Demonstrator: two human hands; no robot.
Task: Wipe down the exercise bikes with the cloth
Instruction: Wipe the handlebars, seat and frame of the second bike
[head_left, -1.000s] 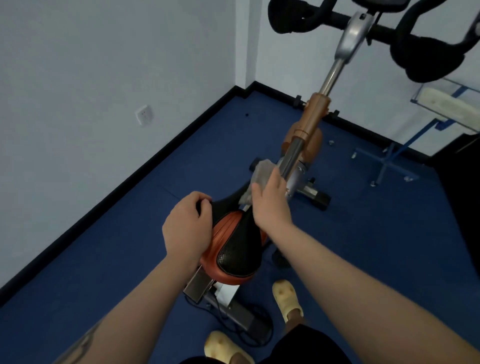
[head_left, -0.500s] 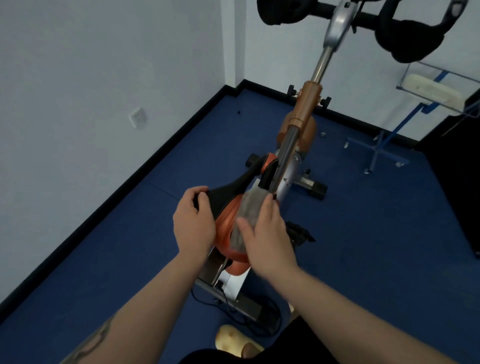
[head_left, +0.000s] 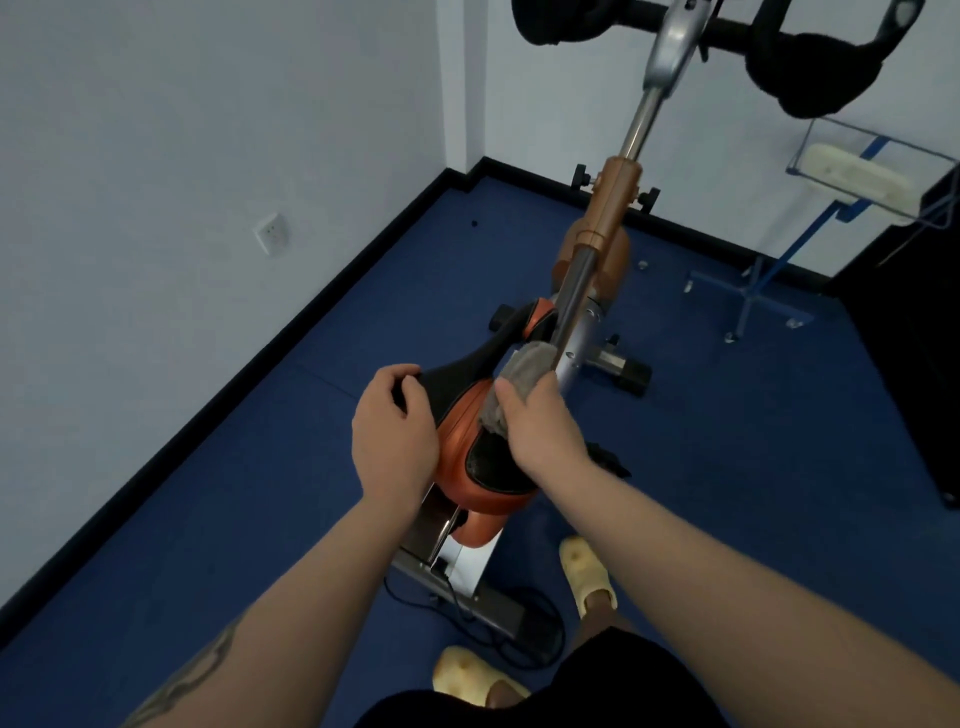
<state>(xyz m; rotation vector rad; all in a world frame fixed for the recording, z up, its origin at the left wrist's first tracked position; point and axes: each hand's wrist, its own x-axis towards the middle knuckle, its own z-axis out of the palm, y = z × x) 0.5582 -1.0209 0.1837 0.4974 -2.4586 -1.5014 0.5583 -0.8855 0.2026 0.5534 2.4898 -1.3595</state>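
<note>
An orange and black exercise bike (head_left: 613, 208) stands on the blue floor, its saddle (head_left: 462, 441) right below me. My left hand (head_left: 392, 441) grips the saddle's left edge, fingers curled over it. My right hand (head_left: 540, 428) holds a grey cloth (head_left: 514, 382) and presses it on the saddle's front right part, beside the steel seat post (head_left: 574, 296). The black padded handlebars (head_left: 810, 67) are at the top of the view.
White walls meet in a corner behind the bike, with a socket (head_left: 271, 234) on the left wall. A blue metal stand (head_left: 769, 265) with a clear tray is at the right. A black cable (head_left: 530, 623) lies by the bike's rear foot, near my yellow slippers (head_left: 587, 577).
My right hand slid the cloth back along the saddle, then forward again toward the nose. The left hand kept its grip on the saddle's left edge.
</note>
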